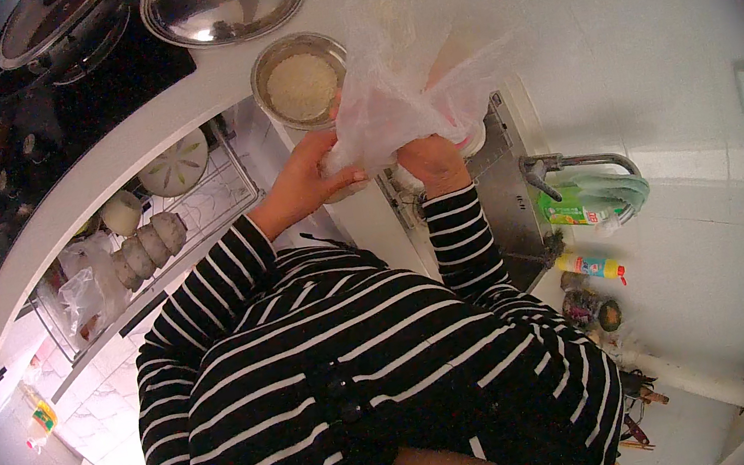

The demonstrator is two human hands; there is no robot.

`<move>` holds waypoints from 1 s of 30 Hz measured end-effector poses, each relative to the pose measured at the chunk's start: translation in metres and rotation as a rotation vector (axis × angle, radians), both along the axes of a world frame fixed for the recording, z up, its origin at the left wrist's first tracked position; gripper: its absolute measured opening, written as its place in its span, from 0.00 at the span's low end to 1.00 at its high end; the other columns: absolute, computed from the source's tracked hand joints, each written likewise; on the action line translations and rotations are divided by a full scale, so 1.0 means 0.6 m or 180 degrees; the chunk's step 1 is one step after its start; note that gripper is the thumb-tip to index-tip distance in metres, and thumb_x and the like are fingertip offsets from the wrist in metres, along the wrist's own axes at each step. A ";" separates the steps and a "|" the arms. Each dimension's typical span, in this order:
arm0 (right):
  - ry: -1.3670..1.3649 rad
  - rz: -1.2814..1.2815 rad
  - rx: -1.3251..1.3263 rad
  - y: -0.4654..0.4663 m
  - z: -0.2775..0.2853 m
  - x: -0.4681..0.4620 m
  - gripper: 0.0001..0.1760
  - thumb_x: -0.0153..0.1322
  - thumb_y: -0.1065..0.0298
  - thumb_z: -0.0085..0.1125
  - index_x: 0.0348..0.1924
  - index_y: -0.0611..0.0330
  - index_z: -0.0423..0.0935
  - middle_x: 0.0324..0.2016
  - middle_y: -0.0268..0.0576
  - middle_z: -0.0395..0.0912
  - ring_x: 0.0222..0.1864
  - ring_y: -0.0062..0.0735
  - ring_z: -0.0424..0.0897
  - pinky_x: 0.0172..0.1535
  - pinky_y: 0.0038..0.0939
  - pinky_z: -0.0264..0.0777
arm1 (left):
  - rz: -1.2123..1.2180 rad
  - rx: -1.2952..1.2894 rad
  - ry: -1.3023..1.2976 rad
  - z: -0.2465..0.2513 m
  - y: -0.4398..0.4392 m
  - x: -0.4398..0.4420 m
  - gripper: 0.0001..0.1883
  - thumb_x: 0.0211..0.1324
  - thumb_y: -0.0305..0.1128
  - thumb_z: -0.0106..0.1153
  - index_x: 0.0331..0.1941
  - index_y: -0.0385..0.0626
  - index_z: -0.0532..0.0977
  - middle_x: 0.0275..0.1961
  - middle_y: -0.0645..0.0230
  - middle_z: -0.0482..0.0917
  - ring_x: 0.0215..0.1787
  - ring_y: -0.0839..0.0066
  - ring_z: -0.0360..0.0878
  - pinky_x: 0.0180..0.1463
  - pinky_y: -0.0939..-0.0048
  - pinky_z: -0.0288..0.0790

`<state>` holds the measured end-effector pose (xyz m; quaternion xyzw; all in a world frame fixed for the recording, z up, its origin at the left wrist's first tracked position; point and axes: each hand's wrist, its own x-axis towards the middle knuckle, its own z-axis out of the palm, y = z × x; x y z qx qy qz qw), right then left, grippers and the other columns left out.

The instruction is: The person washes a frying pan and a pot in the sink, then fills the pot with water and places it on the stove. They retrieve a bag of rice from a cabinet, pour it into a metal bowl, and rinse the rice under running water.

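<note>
Between my hands, over the counter, is a thin translucent plastic bag (392,83). My left hand (305,181) grips the bag's left edge, thumb stretched out below it. My right hand (429,157) is partly covered by the bag, its fingers hidden behind the film; it appears to hold the bag's lower part. Just beyond my left hand stands a round metal bowl (258,90) with pale grain, which looks like rice (303,85). What the bag contains cannot be made out clearly.
A domed metal lid (225,7) lies behind the bowl, near a pan (59,34) on the black cooktop (162,61). An open wire drawer with stacked bowls (152,249) juts out at left. The sink's faucet (579,159) and a green dish-soap bottle (565,205) are at right.
</note>
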<state>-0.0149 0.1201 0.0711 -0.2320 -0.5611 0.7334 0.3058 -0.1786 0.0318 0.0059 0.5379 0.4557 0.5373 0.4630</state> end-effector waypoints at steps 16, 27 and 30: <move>-0.0880 -0.0583 0.0472 -0.026 0.025 -0.020 0.34 0.74 0.46 0.38 0.65 0.63 0.56 0.64 0.51 0.59 0.65 0.48 0.59 0.67 0.48 0.53 | 0.0557 0.0622 0.0728 -0.004 -0.028 -0.041 0.32 0.47 0.49 0.67 0.52 0.42 0.71 0.48 0.54 0.74 0.53 0.58 0.70 0.57 0.64 0.64; 0.0567 0.0041 -0.1147 -0.022 -0.024 -0.100 0.26 0.74 0.58 0.42 0.63 0.61 0.60 0.62 0.50 0.60 0.64 0.48 0.60 0.67 0.50 0.48 | 0.1249 0.0584 0.1323 -0.016 -0.108 -0.118 0.40 0.43 0.53 0.69 0.56 0.41 0.67 0.61 0.51 0.63 0.64 0.53 0.58 0.66 0.57 0.54; 0.0635 0.0190 -0.1633 -0.012 -0.035 -0.125 0.25 0.73 0.63 0.44 0.62 0.61 0.61 0.62 0.48 0.61 0.63 0.46 0.61 0.67 0.47 0.48 | 0.1484 0.0473 0.1299 -0.022 -0.148 -0.144 0.45 0.41 0.52 0.70 0.61 0.44 0.62 0.65 0.51 0.59 0.67 0.52 0.53 0.68 0.56 0.51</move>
